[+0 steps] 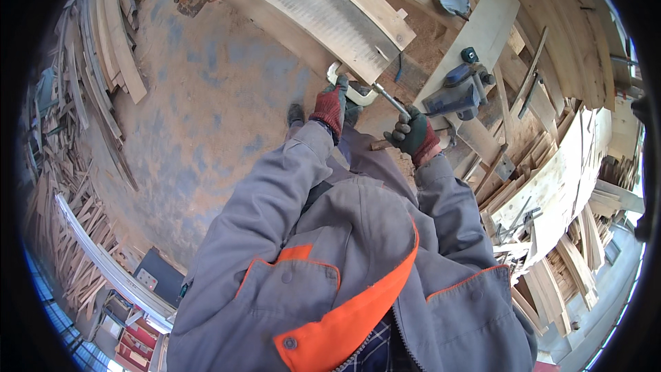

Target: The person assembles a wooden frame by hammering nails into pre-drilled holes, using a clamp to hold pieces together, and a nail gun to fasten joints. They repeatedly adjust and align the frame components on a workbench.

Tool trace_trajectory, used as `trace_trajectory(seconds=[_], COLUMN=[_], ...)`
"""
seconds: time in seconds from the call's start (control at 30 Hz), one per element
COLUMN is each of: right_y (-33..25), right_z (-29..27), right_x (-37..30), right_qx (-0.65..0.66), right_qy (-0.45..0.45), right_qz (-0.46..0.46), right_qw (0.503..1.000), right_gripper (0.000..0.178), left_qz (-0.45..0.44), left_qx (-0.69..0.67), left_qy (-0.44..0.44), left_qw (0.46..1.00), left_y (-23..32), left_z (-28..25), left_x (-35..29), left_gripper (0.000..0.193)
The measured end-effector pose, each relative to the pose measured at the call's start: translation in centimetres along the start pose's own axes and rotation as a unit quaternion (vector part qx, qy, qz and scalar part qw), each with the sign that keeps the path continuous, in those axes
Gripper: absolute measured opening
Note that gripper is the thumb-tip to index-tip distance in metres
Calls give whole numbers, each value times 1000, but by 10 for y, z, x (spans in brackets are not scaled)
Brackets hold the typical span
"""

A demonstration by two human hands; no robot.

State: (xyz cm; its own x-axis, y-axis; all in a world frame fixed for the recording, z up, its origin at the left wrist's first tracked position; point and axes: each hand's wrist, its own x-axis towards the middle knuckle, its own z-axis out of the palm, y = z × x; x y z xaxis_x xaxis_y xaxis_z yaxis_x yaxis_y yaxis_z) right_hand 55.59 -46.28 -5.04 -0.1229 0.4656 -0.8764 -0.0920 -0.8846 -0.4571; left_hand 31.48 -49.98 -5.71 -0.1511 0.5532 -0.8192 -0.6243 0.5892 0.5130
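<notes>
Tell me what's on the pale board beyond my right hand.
On the pale board: a blue-grey tool and a small dark-green object. The surface beneath them is hidden.

A person's gray-sleeved left arm (292,165) and right arm (451,189) reach forward and inward, the red-and-dark-gloved left hand (332,102) curled in a grip slightly ahead of the similarly gloved right hand (414,134), its grasp clenched.

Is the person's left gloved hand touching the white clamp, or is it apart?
Touching: the head view shows the left hand closed around one side of the white clamp.
</notes>
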Motion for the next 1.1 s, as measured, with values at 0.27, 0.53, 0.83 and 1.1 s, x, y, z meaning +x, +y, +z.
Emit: trace_trajectory(seconds=[0.27,0.53,0.83,1.1], right_y=[18,11,1,16], right_z=[-12,-3,-18,-1], right_x=[-32,-19,-12,-68], right_qx=[-568,-187,-70,-610], right_qy=[198,93,-1,170], right_qz=[-524,-201,-56,-534], right_qw=[602,957,996,560], right_gripper=[44,26,53,58], left_qz=[-13,-17,-61,-79], left_qx=[-19,-16,53,60], left_qy=[22,5,-17,-39], left_qw=[999,1000,997,994], left_y=[3,4,6,10], left_z=[6,5,-3,-7], left_x=[-6,-12,-8,-2], left_gripper=[53,58,72,77])
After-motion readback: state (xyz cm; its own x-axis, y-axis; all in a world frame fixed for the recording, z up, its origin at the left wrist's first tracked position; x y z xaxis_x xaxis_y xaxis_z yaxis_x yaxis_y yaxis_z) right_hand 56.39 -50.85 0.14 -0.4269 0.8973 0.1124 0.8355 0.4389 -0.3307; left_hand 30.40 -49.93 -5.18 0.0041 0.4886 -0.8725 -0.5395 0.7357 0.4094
